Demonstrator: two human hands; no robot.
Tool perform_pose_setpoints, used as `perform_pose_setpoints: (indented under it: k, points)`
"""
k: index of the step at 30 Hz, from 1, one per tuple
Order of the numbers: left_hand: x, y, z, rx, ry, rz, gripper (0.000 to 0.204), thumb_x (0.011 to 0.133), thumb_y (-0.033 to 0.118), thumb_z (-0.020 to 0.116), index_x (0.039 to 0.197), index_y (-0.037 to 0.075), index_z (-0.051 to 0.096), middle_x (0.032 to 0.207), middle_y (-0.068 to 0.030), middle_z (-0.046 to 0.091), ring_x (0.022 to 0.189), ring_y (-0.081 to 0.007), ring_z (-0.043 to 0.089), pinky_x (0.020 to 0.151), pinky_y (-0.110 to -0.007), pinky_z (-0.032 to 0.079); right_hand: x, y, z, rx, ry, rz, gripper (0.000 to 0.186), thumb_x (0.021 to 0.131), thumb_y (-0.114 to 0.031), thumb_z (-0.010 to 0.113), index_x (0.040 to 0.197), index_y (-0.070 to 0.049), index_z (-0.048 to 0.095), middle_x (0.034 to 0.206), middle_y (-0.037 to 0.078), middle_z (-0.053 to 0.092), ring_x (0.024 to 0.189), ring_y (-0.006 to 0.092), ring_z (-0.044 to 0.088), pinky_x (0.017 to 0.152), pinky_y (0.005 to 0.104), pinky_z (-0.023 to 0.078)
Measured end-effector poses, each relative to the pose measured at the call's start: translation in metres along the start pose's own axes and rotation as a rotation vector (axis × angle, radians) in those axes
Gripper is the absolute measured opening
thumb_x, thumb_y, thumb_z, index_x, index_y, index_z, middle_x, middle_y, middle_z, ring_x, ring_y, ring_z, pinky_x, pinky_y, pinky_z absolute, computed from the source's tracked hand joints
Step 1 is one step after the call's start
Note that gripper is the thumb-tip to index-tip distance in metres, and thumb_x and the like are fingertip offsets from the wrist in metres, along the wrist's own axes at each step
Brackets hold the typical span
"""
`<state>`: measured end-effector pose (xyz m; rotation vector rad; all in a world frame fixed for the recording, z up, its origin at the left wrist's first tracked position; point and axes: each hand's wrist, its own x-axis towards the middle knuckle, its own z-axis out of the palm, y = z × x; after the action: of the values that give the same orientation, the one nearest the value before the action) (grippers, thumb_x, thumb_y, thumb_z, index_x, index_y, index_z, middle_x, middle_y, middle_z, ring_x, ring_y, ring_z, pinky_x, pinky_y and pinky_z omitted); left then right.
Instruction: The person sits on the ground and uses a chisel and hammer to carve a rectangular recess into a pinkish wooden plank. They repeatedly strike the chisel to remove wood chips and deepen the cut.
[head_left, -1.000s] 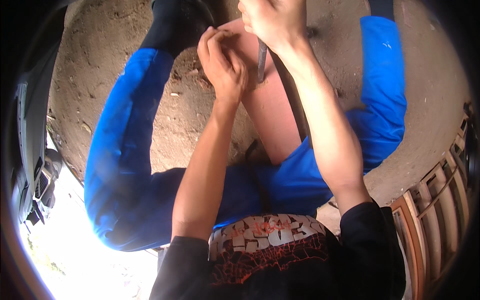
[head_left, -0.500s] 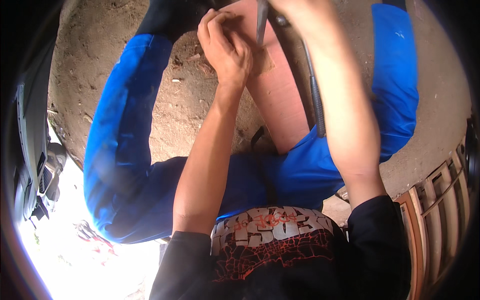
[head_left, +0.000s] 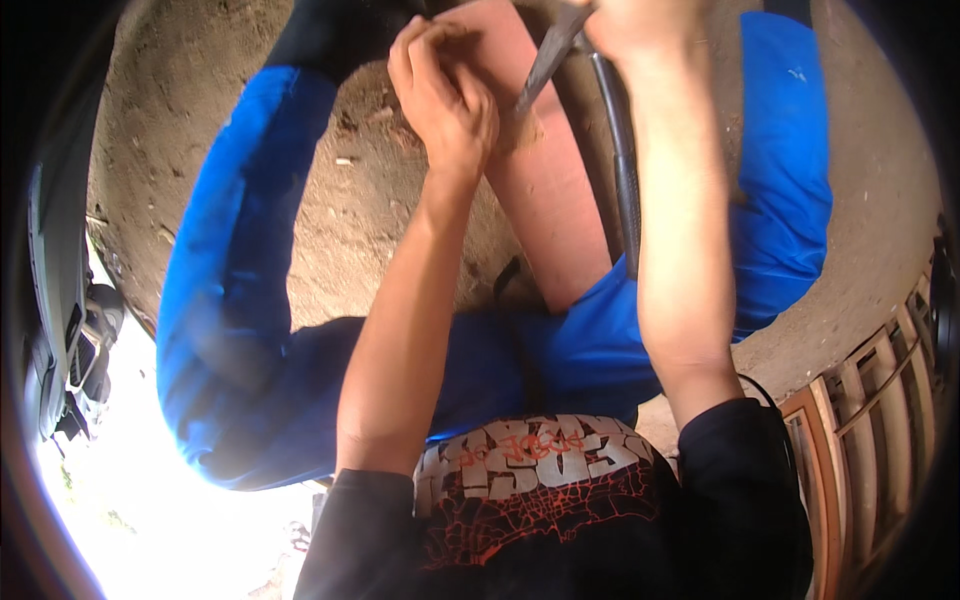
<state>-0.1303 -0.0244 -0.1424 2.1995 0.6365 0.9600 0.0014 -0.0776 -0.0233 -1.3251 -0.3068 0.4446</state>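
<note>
Chisel (head_left: 552, 58) has swung from near-upright to leaning: seemingly a shallower working angle on the pink board (head_left: 555, 220), between the legs (head_left: 240, 200). Right grip (head_left: 640, 30) closed around chisel; left grip (head_left: 447, 105) half-curled, hold indeterminate.

The right hand (head_left: 645, 28) holds a tilted chisel (head_left: 549, 62) at a pink board (head_left: 560, 215)

Both forearms (head_left: 405, 310) extend forward, the left hand (head_left: 448, 105) loosely curled, the right hand (head_left: 645, 28) clenched, partly cut off.
</note>
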Motion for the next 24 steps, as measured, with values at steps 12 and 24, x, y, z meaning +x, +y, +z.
perform_pose_setpoints:
  k: [12,24]
  points:
    - [0.005,0.014,0.006,-0.083,-0.015,-0.06,0.033,0.08,-0.007,0.044,0.107,0.001,0.06,0.113,-0.0159,0.061,0.121,-0.0345,0.052,0.103,-0.044,0.041,0.005,-0.004,-0.009,-0.028,0.028,0.004,0.025,0.088,-0.015,0.069,0.068,-0.01,0.053,0.052,-0.003,0.05,0.037,0.0075,0.044,0.035,0.0241,0.034]
    - [0.015,0.009,0.009,0.001,-0.001,0.062,0.032,0.082,-0.004,0.047,0.111,0.0,0.06,0.116,-0.0193,0.06,0.118,-0.0373,0.053,0.102,-0.045,0.042,-0.007,0.002,-0.009,-0.093,0.048,-0.031,0.026,0.088,-0.018,0.069,0.068,-0.011,0.053,0.052,-0.002,0.05,0.037,0.0087,0.043,0.035,0.0242,0.034]
